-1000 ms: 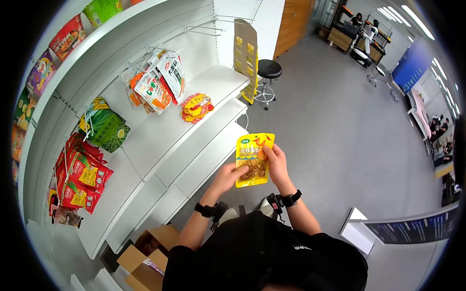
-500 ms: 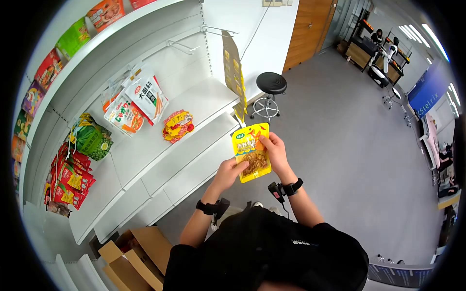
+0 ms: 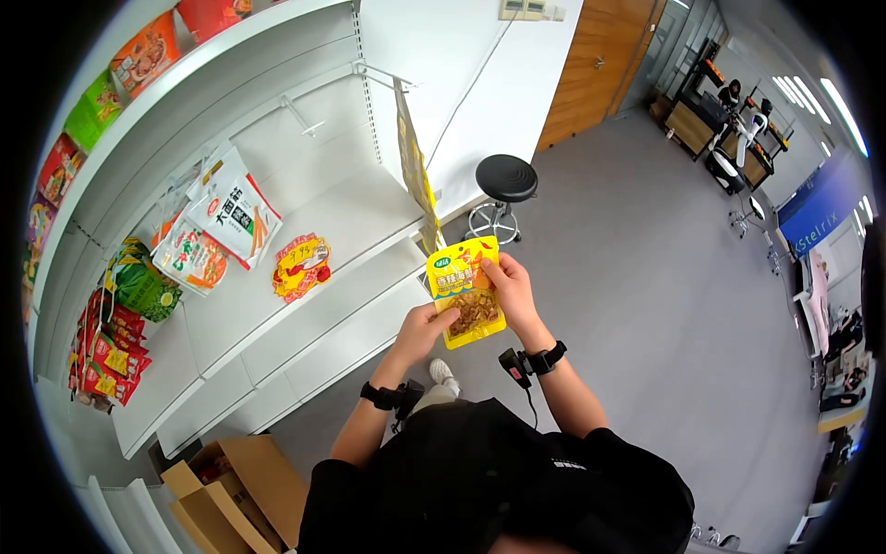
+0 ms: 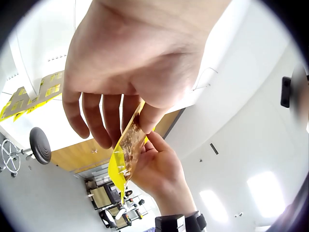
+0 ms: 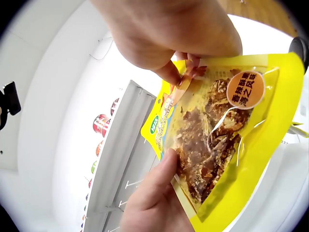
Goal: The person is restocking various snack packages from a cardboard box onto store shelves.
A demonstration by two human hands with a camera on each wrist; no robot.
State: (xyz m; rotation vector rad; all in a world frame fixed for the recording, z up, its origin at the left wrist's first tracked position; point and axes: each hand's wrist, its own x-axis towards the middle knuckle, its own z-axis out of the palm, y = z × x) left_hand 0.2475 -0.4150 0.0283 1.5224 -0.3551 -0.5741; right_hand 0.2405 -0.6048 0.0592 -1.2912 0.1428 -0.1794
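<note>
A yellow snack pouch (image 3: 467, 294) with a clear window is held upright in front of the body by both hands. The left hand (image 3: 419, 334) pinches its lower left edge, thumb on the front; the right hand (image 3: 513, 292) grips its upper right edge. In the left wrist view the pouch (image 4: 130, 146) shows nearly edge-on between the left hand (image 4: 133, 63) and right hand (image 4: 161, 176). Brown pieces fill the window of the pouch (image 5: 207, 140) in the right wrist view, with the right hand (image 5: 174, 34) above and the left hand (image 5: 157, 198) below.
White shelving (image 3: 305, 217) on the left carries hanging snack bags (image 3: 231, 208) and a pile of red and yellow price tags (image 3: 302, 268). A tall yellow-grey card strip (image 3: 415, 166) hangs at its end. Beyond are a black stool (image 3: 506, 178) and, lower left, an open cardboard box (image 3: 268, 475).
The head view has shifted, so the shelf goods lie further left and the stool shows lower. Both hands still hold the pouch, slightly more to the left in view.
</note>
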